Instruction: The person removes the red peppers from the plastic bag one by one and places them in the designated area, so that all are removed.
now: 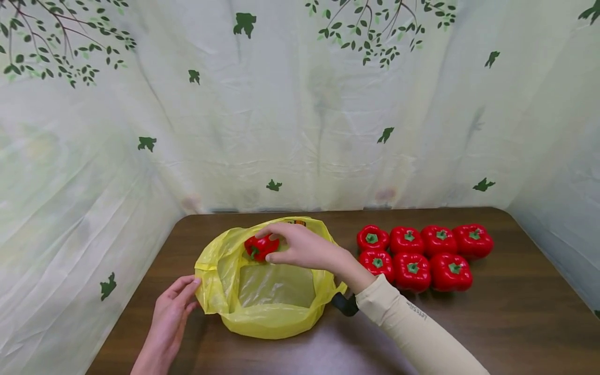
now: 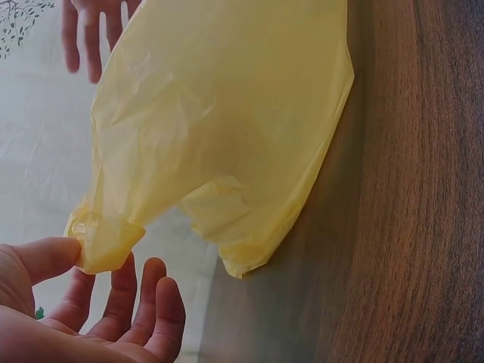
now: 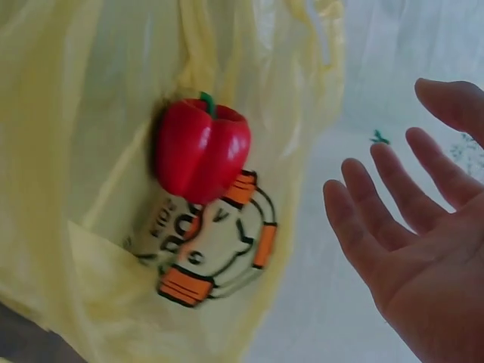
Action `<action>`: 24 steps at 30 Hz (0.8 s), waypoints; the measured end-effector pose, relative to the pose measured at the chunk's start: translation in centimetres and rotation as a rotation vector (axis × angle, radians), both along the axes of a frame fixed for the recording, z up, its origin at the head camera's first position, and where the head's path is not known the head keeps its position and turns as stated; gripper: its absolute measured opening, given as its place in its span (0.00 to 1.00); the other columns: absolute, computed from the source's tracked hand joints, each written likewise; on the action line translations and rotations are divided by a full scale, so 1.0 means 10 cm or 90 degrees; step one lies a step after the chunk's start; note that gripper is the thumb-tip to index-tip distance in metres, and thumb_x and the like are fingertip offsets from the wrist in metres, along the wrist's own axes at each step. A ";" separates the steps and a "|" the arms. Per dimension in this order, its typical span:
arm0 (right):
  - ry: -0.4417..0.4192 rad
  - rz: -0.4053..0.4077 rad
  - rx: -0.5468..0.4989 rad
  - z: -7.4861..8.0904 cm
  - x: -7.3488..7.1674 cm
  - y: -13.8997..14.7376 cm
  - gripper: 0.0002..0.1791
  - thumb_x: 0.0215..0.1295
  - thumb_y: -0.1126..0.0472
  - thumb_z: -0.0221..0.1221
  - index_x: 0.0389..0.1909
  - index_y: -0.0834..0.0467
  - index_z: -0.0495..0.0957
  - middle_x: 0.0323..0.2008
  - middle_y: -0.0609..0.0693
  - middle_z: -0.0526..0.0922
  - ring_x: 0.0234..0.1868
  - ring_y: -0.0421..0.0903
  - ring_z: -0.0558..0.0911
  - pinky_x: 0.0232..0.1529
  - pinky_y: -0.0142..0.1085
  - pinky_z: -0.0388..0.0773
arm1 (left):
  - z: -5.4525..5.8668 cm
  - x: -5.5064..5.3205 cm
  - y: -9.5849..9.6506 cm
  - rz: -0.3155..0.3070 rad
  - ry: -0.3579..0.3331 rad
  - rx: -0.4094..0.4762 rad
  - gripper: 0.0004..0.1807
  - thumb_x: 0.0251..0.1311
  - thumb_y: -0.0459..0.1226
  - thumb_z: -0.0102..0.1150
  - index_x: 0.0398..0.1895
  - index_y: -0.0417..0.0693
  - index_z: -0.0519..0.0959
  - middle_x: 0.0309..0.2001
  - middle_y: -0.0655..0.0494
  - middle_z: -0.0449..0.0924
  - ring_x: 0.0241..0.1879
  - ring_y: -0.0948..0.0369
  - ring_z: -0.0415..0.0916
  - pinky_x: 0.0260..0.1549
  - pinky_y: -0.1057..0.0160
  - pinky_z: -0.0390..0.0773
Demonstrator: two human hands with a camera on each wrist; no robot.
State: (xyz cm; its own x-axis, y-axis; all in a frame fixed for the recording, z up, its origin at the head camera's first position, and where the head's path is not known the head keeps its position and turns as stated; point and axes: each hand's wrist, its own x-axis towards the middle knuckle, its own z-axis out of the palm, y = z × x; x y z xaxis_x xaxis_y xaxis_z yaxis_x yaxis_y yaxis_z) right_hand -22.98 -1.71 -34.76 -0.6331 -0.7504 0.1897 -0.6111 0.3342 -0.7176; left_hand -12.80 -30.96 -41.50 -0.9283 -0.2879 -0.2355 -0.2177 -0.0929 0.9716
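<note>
A yellow plastic bag (image 1: pixel 220 291) lies on the table with its mouth spread wide. My left hand (image 1: pixel 171 312) pinches the bag's left edge between thumb and fingers; in the left wrist view this hand (image 2: pixel 113 318) holds a bunched corner. One red bell pepper (image 1: pixel 261 248) is inside the bag, near its back wall. Over the bag's mouth is my right hand (image 1: pixel 300 245). In the right wrist view its fingers are spread, and the pepper (image 3: pixel 200 147) is apart from them, in front of a printed cartoon on the bag.
Several red bell peppers (image 1: pixel 412 271) with green stems stand in two rows on the brown table (image 1: pixel 515 312), right of the bag. A black object (image 1: pixel 344 303) is at my right wrist, by the bag's right edge. A leaf-patterned curtain (image 1: pixel 300 130) hangs behind.
</note>
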 end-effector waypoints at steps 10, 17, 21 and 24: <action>-0.059 -0.032 -0.012 -0.35 -0.24 -0.19 0.22 0.64 0.63 0.66 0.58 0.57 0.76 0.58 0.50 0.77 0.58 0.51 0.74 0.57 0.43 0.72 | 0.00 0.01 0.01 0.008 0.002 0.003 0.05 0.66 0.45 0.62 0.36 0.56 0.82 0.39 0.65 0.78 0.40 0.66 0.76 0.40 0.64 0.76; -0.041 -0.087 0.029 -0.56 -0.36 -0.29 0.22 0.63 0.63 0.66 0.58 0.55 0.76 0.59 0.46 0.76 0.61 0.48 0.72 0.61 0.39 0.69 | -0.03 0.01 0.02 -0.001 0.033 0.008 0.05 0.67 0.43 0.62 0.37 0.53 0.82 0.39 0.64 0.79 0.39 0.66 0.77 0.39 0.65 0.77; -0.028 -0.102 0.042 -0.63 -0.40 -0.32 0.24 0.63 0.63 0.66 0.61 0.55 0.75 0.60 0.47 0.75 0.62 0.46 0.72 0.62 0.38 0.68 | -0.03 0.01 0.03 0.000 0.029 0.005 0.05 0.67 0.43 0.61 0.37 0.54 0.83 0.38 0.64 0.79 0.39 0.66 0.77 0.39 0.65 0.76; -0.023 -0.109 0.053 -0.66 -0.42 -0.34 0.27 0.63 0.62 0.66 0.63 0.55 0.73 0.62 0.48 0.74 0.63 0.46 0.71 0.63 0.38 0.67 | -0.02 0.00 0.04 0.002 0.024 0.001 0.06 0.67 0.44 0.61 0.37 0.54 0.82 0.38 0.64 0.79 0.39 0.66 0.76 0.39 0.65 0.76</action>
State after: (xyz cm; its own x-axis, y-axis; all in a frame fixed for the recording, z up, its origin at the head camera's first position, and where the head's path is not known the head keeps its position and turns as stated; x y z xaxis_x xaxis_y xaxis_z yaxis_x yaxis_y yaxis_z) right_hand -27.23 -5.08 -41.35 -0.7579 -0.6437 0.1062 -0.5145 0.4897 -0.7039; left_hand -12.82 -30.52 -41.70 -0.9357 -0.2897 -0.2014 -0.1811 -0.0956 0.9788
